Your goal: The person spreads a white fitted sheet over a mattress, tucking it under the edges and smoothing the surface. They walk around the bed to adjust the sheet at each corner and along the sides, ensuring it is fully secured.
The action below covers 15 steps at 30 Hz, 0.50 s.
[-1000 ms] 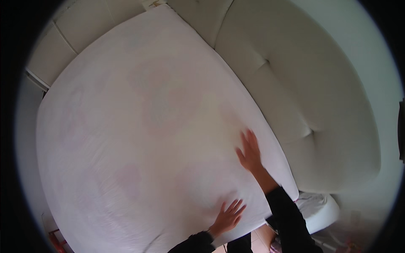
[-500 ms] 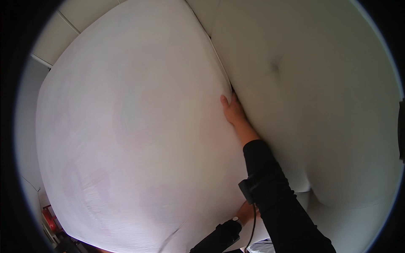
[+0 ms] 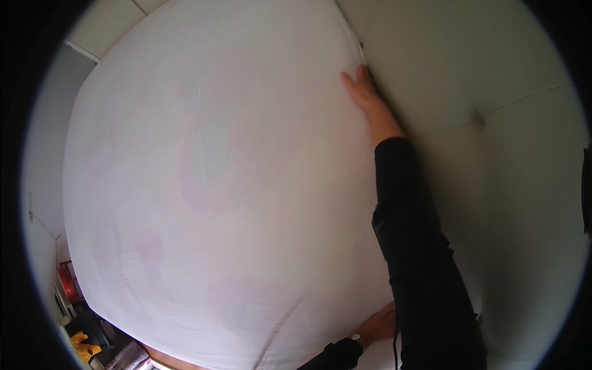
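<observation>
A big mattress in a pale sheet with faint pink patches (image 3: 234,160) fills most of the view. Along its right side stands a grey-green padded headboard or bed side (image 3: 524,185). My right hand (image 3: 364,89) is at the seam between the two, far up the edge. Its thumb lies spread on the sheet, with the fingers stretched along the edge and partly down in the gap. Low in the view my left hand (image 3: 378,324), with a watch at the wrist, rests near the same edge. My right sleeve covers its fingers.
A pale wall (image 3: 46,154) with a thin cord rises at the left. Beyond the mattress's lower left corner are a red object (image 3: 69,282), a yellow item (image 3: 83,346) and dark things on the floor. A dark cable (image 3: 396,348) hangs by my right sleeve.
My right hand has slid farther up along the mattress edge, away from me. The view has shifted, showing more of the floor items at the lower left. My left hand stays low by the edge.
</observation>
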Motion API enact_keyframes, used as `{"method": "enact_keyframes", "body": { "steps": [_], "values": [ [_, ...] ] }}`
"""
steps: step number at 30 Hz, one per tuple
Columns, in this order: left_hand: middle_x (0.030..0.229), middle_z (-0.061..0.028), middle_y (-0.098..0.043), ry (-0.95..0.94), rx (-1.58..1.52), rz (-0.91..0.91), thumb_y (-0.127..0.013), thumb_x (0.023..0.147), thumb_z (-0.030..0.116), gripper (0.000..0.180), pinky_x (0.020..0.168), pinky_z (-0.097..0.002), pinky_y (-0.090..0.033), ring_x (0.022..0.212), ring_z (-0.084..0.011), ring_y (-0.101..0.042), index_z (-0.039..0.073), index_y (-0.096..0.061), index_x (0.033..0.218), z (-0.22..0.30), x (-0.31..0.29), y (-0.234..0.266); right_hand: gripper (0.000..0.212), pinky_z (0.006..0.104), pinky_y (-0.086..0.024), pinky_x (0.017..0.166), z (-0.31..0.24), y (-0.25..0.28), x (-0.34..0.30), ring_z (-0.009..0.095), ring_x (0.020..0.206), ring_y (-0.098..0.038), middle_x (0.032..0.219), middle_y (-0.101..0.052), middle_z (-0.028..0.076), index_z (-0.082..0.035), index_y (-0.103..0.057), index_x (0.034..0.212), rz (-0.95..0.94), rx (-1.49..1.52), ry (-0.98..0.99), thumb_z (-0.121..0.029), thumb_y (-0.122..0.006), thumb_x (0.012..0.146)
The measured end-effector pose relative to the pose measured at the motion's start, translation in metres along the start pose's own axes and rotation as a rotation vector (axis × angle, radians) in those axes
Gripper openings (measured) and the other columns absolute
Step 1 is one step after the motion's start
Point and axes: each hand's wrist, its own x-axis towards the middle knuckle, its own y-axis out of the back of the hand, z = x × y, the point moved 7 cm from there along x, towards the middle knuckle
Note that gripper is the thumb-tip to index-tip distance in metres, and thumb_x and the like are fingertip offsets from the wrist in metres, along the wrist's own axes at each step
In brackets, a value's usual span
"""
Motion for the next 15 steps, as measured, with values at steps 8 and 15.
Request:
{"method": "enact_keyframes", "body": {
  "steps": [8,15],
  "values": [
    [0.119,-0.0073,-0.048,0.119,-0.053,0.124,-0.042,0.084,0.024,0.033,0.105,-0.0352,-0.020,0.121,-0.0200,-0.035,0.007,-0.055,0.108,-0.013,0.019,0.017,0.075,0.0339,-0.017,0.107,0.000,0.028,-0.046,0.031,0.131,-0.021,0.140,-0.024,0.022,0.005,-0.020,0.135,0.005,0.135,-0.167,-0.049,-0.039,0.087],
    [0.126,-0.0069,-0.044,0.294,-0.408,-0.029,-0.042,0.082,0.028,0.036,0.107,-0.0374,-0.016,0.124,-0.0215,-0.031,0.009,-0.053,0.111,-0.024,0.050,0.024,0.075,0.0341,-0.016,0.107,0.044,0.053,-0.159,0.033,0.131,-0.021,0.139,-0.022,0.026,0.008,-0.019,0.133,0.066,-0.077,-0.157,-0.047,-0.041,0.087]
  ]
}}
